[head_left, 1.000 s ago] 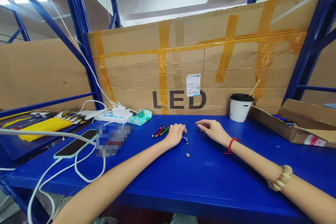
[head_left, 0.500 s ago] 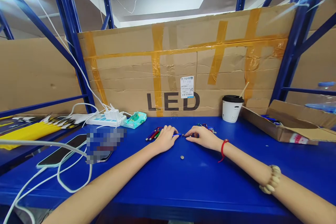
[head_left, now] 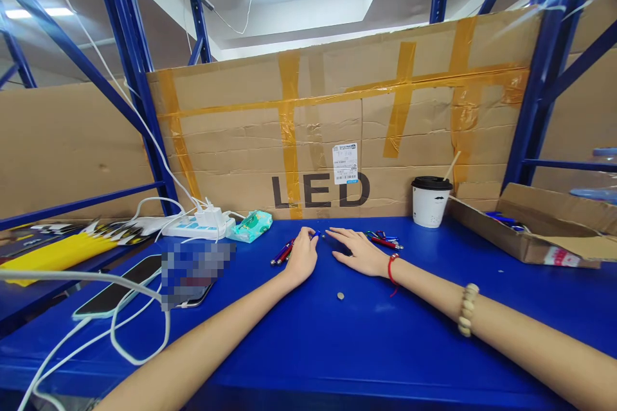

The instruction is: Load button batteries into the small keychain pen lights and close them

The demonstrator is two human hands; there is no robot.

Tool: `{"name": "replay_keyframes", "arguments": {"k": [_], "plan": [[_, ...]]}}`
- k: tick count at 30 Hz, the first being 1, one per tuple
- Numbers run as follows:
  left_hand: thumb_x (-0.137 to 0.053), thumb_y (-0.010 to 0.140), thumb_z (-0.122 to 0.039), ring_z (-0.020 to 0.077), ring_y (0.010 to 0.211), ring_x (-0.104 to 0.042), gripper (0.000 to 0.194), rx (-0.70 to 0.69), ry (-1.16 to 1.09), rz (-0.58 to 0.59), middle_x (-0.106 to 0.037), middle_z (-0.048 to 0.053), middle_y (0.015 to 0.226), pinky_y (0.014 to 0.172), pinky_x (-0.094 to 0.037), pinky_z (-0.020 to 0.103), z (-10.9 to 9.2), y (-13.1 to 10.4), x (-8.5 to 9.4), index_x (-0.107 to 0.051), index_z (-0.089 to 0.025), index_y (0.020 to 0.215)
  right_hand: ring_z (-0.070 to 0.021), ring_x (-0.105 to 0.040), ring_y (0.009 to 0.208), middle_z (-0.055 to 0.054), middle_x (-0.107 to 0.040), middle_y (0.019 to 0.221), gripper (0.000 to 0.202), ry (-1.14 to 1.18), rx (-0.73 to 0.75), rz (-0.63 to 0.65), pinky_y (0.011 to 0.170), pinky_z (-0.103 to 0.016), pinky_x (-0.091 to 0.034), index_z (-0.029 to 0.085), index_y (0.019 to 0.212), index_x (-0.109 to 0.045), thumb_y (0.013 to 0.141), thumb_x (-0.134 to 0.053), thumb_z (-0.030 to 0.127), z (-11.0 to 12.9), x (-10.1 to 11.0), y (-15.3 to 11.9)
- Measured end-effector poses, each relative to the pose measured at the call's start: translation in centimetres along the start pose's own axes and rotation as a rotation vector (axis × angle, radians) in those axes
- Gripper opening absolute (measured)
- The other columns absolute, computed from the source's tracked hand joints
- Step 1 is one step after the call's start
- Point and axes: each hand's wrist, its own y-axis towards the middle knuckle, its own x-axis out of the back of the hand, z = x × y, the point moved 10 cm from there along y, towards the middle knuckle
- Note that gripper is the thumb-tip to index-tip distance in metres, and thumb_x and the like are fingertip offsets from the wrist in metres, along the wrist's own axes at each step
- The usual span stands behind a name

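My left hand point(head_left: 303, 254) is closed around a slim blue pen-like thing point(head_left: 317, 233), of which only one end shows past the fingertips. Just left of that hand lie several slim red pen-like things point(head_left: 283, 253) with silvery ends, partly hidden by it. My right hand point(head_left: 360, 251) hovers low or rests over the table, fingers spread, facing the left hand across a small gap. Behind its wrist is a little group of red and blue slim things point(head_left: 385, 241). Nearer to me a small round silvery disc point(head_left: 340, 296) lies flat on the blue table point(head_left: 385, 347).
A lidded paper cup point(head_left: 431, 202) with a stirrer and an open cardboard box point(head_left: 525, 237) stand at the right back. To the left are a phone point(head_left: 120, 286), white cables point(head_left: 118, 340), a power strip point(head_left: 195, 226) and a green packet point(head_left: 253, 226). Cardboard point(head_left: 231, 141) walls the back.
My left hand has turned, lifting the blue thing's end away from me. My right hand's fingers have opened out from a pinch. The view has shifted slightly.
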Motion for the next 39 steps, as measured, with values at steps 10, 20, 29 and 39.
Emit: {"name": "replay_keyframes", "arguments": {"k": [10, 20, 29, 39], "plan": [[-0.033, 0.088, -0.022, 0.0179, 0.092, -0.054, 0.011, 0.101, -0.138, -0.174, -0.056, 0.008, 0.095, 0.083, -0.040, 0.033, 0.6, 0.0, 2.4, -0.039, -0.018, 0.096, -0.0213, -0.055, 0.097, -0.009, -0.061, 0.108, 0.029, -0.097, 0.176, 0.058, 0.076, -0.033, -0.040, 0.020, 0.109, -0.059, 0.088, -0.039, 0.024, 3.0, -1.9, 6.2], [-0.036, 0.087, -0.018, 0.0151, 0.090, -0.053, 0.008, -0.053, -0.238, -0.099, -0.054, 0.006, 0.094, 0.084, -0.041, 0.031, -1.2, 0.2, 1.7, -0.037, -0.019, 0.095, -0.0182, -0.060, 0.077, -0.009, -0.065, 0.083, 0.016, -0.123, 0.098, 0.001, 0.067, -0.026, -0.042, 0.013, 0.079, -0.066, 0.082, -0.051, 0.018, 2.8, -1.0, 6.1], [-0.033, 0.089, -0.021, 0.0160, 0.097, -0.049, 0.018, -0.389, -0.108, 0.145, -0.049, 0.005, 0.101, 0.090, -0.039, 0.032, -5.7, -1.5, -0.1, -0.042, -0.021, 0.104, -0.0173, -0.062, 0.067, -0.004, -0.067, 0.075, 0.011, 0.135, 0.006, -0.114, 0.064, -0.028, -0.047, 0.019, 0.077, -0.068, 0.074, -0.062, 0.027, -0.3, 1.9, 0.4], [-0.036, 0.088, -0.026, 0.0162, 0.088, -0.050, 0.016, -0.421, 0.087, 0.271, -0.050, 0.004, 0.094, 0.079, -0.043, 0.030, -6.5, -2.4, -1.6, -0.046, -0.021, 0.099, -0.0164, -0.065, 0.069, -0.004, -0.069, 0.074, 0.014, 0.563, -0.109, -0.153, 0.069, -0.030, -0.053, 0.018, 0.079, -0.067, 0.066, -0.063, 0.016, -1.4, 2.1, -1.8]]}}
